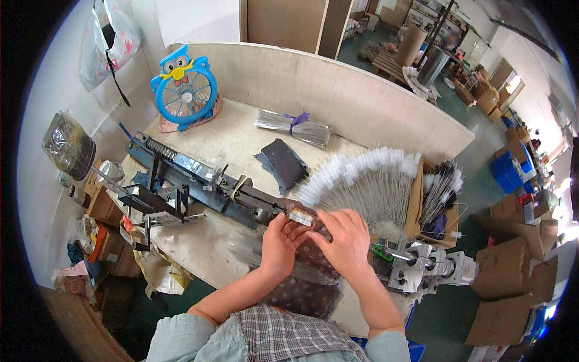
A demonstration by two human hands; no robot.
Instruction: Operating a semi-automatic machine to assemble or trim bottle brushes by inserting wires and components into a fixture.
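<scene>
My left hand [278, 247] and my right hand [345, 240] come together in front of the long dark metal bench device [244, 196]. A small white and brown block-like piece [300, 217] sits at their fingertips, by the near end of the device. The left fingers are curled together just below this piece; what they hold is hidden. My right thumb and fingers close toward each other beside it, and anything between them is too small to name. Thin wires [246, 248] lie near my left wrist, and a dark dotted cloth [304, 295] lies under both hands.
Wire brushes with white bristle tips [368, 181] fan out at the right, beside a cardboard box [416, 205]. A silver machine [425, 265] stands at the right edge. Farther back are dark pads [283, 163], a tied wire bundle [294, 127] and a blue fan [186, 96].
</scene>
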